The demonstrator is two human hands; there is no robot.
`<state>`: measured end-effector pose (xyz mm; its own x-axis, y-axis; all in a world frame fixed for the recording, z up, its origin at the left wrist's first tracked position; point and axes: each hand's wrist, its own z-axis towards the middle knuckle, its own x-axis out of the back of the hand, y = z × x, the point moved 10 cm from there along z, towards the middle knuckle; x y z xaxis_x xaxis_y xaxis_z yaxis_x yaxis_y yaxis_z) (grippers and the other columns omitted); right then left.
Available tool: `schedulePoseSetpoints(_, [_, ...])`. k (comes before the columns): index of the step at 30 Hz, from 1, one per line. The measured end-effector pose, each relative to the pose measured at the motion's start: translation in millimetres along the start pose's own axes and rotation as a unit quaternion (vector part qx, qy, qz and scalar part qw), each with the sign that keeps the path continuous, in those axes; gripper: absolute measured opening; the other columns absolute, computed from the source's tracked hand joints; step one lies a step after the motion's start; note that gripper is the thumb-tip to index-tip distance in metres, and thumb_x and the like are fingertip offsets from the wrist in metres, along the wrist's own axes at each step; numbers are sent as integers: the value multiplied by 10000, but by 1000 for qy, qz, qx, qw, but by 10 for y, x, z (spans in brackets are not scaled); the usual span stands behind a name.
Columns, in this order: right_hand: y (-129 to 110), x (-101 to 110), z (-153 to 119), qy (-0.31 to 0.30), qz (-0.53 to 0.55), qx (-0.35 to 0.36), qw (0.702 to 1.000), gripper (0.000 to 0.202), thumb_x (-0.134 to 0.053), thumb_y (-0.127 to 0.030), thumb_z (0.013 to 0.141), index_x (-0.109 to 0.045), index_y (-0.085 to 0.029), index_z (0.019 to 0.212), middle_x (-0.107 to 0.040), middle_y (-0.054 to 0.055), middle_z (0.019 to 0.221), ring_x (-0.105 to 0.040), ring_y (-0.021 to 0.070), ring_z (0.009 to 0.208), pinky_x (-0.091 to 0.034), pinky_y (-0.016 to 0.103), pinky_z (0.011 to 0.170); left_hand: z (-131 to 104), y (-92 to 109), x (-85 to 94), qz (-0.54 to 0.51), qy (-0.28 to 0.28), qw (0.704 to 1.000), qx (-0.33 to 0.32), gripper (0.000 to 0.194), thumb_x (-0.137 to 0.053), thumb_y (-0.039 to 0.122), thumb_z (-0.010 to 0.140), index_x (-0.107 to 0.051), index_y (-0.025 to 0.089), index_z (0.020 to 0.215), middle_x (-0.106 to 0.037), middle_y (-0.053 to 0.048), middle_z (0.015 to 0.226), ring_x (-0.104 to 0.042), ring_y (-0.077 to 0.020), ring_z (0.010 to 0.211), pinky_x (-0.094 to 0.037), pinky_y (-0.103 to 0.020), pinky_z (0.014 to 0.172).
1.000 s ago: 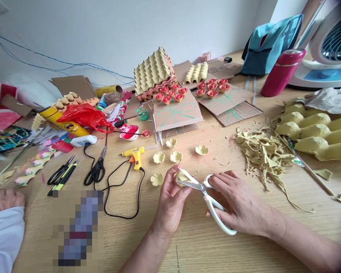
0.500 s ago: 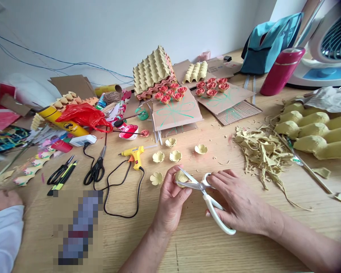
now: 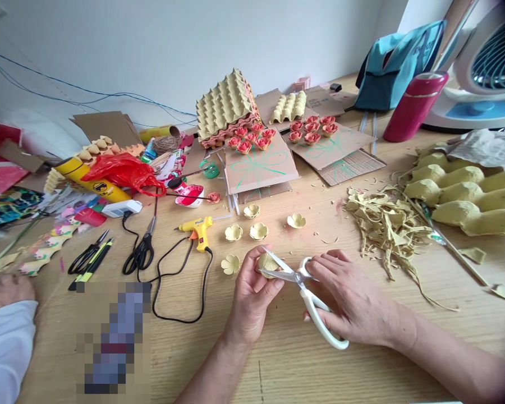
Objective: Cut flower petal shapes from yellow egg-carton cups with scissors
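Between the thumb and fingers of my left hand (image 3: 252,300) is a yellowish egg carton cup (image 3: 269,261), partly hidden by the fingers and blades. My right hand (image 3: 345,297) grips white-handled scissors (image 3: 320,320). The blades are spread, one on each side of the cup's edge. Just beyond my left hand lie several cut, flower-shaped carton cups: a single one (image 3: 230,264) close by, a small group with one (image 3: 258,231) at its front, and another (image 3: 297,220) to the right.
A yellow glue gun (image 3: 198,230) with a looping black cord lies left. Black scissors (image 3: 138,253) and a cutter (image 3: 91,264) are farther left, near another person's hand (image 3: 8,292). Carton scraps (image 3: 382,230) and an egg tray (image 3: 467,207) are right. Red paper roses (image 3: 252,136) sit on cardboard.
The view has shifted very slightly. Both hands, the scissors and the carton cup keep nearly the same position, with the blades still spread.
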<state>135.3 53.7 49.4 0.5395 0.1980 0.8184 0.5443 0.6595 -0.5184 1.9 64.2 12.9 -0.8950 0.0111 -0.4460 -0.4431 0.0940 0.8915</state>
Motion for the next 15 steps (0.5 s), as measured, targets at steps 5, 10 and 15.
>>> schedulePoseSetpoints(5, [-16,14,-1,-3,2,2,1000,230,-600,-371,894,-424,-223,875,-575,32,846,-482,209,741,-341,381,785,-5,-16,8,5,-2,1000,10,495,-841,226,774,-610,294,1205,-568,27,905,-525,-96,795,-456,-214,787])
schedulePoseSetpoints(10, [-15,24,-11,-4,12,1,1000,270,-618,-419,889,-430,-226,870,-570,26,826,-479,205,728,-347,376,787,-9,-16,-14,2,-9,1000,16,503,-841,239,781,-602,306,1219,-586,29,916,-531,-98,812,-443,-216,804])
schedulePoseSetpoints(15, [-19,22,-21,-9,24,2,1000,258,-580,-413,907,-403,-235,849,-544,14,795,-474,205,714,-351,384,791,-16,-14,-26,0,-14,1000,24,518,-841,227,778,-597,308,1228,-607,38,875,-547,-100,788,-443,-225,797])
